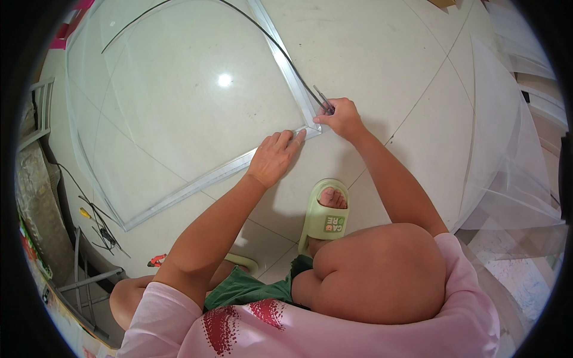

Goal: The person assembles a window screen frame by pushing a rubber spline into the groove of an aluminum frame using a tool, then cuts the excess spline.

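Note:
A pale metal frame (285, 56) with thin see-through mesh (179, 113) across it lies on the floor ahead of me. My left hand (276, 156) rests on the frame's near bar close to its right corner, fingers stretched and pressing down. Just beyond that corner, my right hand (341, 119) is closed around a thin tool with a metal shaft (320, 92); its handle is mostly hidden in the fingers. The end of a long black cord (280, 51) also runs into this hand. From there the cord arcs over the frame to the far left.
Loose mesh sheeting (501, 155) spreads over the floor at right. Left of the frame lie tangled dark cables (104, 230) and a grey metal stand (83, 286). Red-handled pliers (157, 261) lie by my left arm. My foot in a green slipper (325, 209) is near the frame corner.

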`<state>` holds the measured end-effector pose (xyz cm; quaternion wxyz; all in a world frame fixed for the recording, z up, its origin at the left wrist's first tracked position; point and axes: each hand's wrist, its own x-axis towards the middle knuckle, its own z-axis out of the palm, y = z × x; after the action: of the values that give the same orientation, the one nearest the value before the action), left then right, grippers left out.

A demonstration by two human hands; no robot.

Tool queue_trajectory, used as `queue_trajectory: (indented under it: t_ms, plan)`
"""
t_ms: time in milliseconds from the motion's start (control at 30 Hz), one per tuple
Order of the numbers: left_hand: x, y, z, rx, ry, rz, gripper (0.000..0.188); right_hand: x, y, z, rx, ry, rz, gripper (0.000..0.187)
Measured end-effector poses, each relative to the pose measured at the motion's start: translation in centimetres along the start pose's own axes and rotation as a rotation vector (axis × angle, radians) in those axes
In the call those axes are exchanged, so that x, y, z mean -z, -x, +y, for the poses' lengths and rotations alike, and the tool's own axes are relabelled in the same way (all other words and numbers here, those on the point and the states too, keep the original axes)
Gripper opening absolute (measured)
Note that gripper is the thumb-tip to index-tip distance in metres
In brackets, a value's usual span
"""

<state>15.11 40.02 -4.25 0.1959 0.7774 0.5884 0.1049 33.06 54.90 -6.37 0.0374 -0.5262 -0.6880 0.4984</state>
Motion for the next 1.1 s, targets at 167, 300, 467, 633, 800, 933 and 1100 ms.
queue_trajectory:
  t_ms: [167,300,467,633,800,933,1100]
  plan:
    - [-0.2,0.0,0.0,0.018,0.042,0.003,0.058,-0.1,0.0,-0.1,-0.01,-0.005,-0.003,0.026]
    - [0.0,-0.1,0.4,0.071,0.147,0.038,0.06,0.4,0.5,-0.4,-0.024,-0.055,0.105,0.029]
    - [0.5,-0.5,0.9,0.173,0.181,-0.019,0.059,1.0,1.1,-3.5,-0.234,-0.683,0.076,0.027]
    - [-0.1,-0.9,1.3,0.239,0.279,-0.006,0.064,-1.4,-0.4,-4.6,-0.104,-0.341,0.082,0.035]
    - [-0.4,-1.9,1.8,0.478,0.601,0.086,0.045,-3.6,-0.9,-4.5,0.016,-0.202,0.234,0.042]
    - [0.0,-3.2,2.6,0.569,0.601,0.123,0.035,-4.1,-1.4,-3.3,-0.054,-0.371,0.163,0.035]
    - [-0.9,-4.0,2.6,0.586,0.554,0.251,0.026,-3.3,-1.4,-3.5,-0.044,-0.374,0.08,0.028]
